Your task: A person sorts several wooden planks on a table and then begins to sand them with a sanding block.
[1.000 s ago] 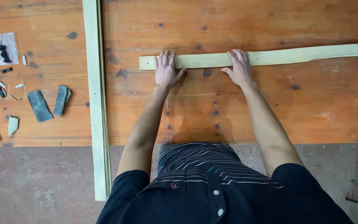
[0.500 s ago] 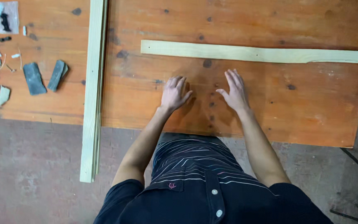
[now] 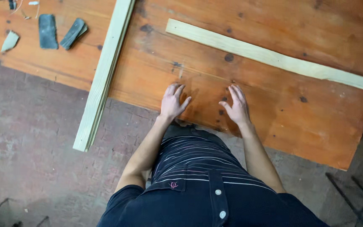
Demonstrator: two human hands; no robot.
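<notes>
My left hand (image 3: 172,102) and right hand (image 3: 237,107) flat, released, on desk (image 3: 316,122); plank (image 3: 269,56) apart—reach squarely, grip evenly.

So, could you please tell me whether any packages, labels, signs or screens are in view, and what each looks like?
No packages, signs or screens are in view.
Small emblem: on the person's dark shirt, bottom centre, a tiny reddish mark, too small to make out.
</notes>
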